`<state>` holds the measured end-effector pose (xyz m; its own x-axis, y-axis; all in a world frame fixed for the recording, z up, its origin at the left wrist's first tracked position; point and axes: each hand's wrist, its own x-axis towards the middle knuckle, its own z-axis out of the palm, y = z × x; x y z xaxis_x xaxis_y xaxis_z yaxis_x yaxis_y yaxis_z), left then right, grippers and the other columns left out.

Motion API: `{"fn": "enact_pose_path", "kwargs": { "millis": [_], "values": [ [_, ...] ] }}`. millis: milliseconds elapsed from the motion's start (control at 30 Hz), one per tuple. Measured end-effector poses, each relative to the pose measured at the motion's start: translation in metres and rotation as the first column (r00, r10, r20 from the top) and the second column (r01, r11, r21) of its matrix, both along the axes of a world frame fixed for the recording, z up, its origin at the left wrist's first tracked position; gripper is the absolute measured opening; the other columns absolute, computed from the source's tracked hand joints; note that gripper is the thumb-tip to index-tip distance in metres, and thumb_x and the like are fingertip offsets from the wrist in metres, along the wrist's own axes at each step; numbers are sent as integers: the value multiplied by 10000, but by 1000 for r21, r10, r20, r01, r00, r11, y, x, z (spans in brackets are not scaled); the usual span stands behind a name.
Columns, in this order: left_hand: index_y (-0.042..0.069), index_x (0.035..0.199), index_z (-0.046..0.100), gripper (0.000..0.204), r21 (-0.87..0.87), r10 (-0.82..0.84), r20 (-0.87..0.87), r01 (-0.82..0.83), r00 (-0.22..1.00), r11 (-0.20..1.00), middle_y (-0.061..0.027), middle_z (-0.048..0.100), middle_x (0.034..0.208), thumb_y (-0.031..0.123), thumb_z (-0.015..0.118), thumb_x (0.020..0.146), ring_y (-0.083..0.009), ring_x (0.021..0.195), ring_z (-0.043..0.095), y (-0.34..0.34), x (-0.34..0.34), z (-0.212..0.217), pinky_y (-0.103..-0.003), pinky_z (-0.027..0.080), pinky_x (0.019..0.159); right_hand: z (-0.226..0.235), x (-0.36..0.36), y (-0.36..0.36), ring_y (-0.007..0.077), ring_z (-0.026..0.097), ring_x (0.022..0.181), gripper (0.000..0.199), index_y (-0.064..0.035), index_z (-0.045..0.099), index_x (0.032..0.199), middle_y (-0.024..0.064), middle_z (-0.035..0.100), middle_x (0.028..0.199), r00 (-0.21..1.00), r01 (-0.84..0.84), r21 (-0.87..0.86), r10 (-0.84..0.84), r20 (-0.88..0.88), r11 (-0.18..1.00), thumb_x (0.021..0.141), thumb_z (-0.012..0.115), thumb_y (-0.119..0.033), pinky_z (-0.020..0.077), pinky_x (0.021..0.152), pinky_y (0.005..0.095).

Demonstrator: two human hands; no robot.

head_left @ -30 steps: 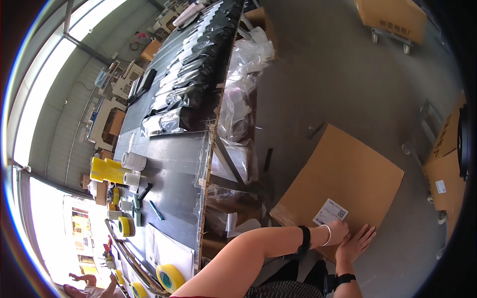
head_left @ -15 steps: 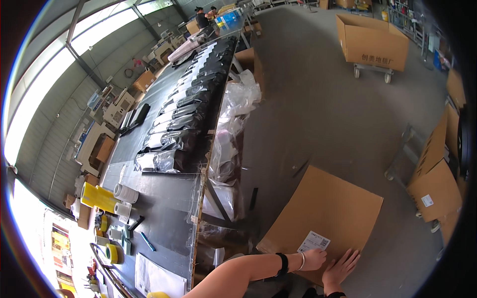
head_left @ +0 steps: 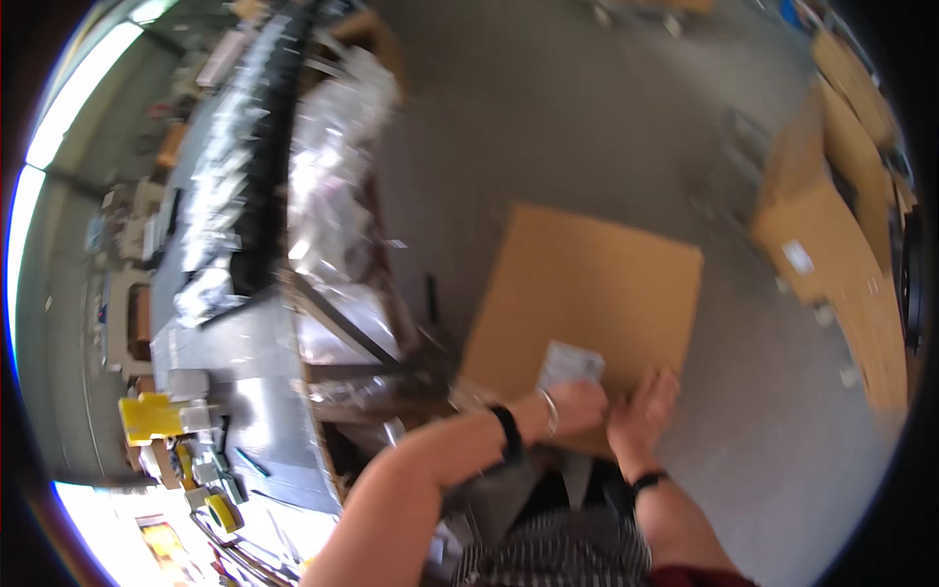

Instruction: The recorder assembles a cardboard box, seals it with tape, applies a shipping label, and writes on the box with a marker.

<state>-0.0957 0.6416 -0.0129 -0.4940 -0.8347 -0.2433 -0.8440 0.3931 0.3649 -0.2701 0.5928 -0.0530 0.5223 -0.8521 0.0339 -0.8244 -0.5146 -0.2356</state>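
A brown cardboard box [head_left: 597, 284] stands on the floor in front of me, its flat top facing up. A white printed label [head_left: 570, 364] lies on the top near the edge closest to me. My left hand [head_left: 579, 405] is curled closed at the label's near edge; whatever its fingers may hold is hidden. Just to its right, my right hand [head_left: 644, 411] rests on the cardboard near the right edge, fingers stretched out. Motion blurs fine detail.
To the left runs a long dark table [head_left: 264, 377], bearing a row of black and clear plastic packages [head_left: 230, 176] and yellow tape rolls [head_left: 152, 418]. Clear plastic sheeting [head_left: 337, 196] bulges beside it. Large open cartons [head_left: 817, 210] stand on the right.
My view has tilted down and turned, so the box and hands appear higher and further left. Both hands stay on the box, the left closed and the right flat.
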Motion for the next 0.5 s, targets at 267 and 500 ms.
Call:
{"fn": "enact_pose_path", "kwargs": {
  "millis": [267, 500],
  "values": [
    [65, 1198, 572, 509, -467, 868, -17, -771, 496, 432, -198, 589, 1201, 281, 740, 770, -362, 1108, 572, 35, 56, -8, -451, 470, 927, -12, -16, -5, 456, 121, 1428, 731, 5, 274, 1461, 266, 148, 1543, 989, 44, 79, -32, -143, 996, 879, 573, -319, 199, 1120, 556],
    [-69, 1167, 484, 795, 192, 982, -73, -968, -176, -160, -311, 550, 1163, 515, 771, 709, -449, 1099, 544, 152, 58, -41, -484, 455, 921, -35, -14, -19, 442, 369, 1313, 925, 72, 229, 1450, 307, 346, 1432, 940, 279, 159, -303, 157, 947, 781, 748, -299, 307, 1111, 478]
  ]
}}
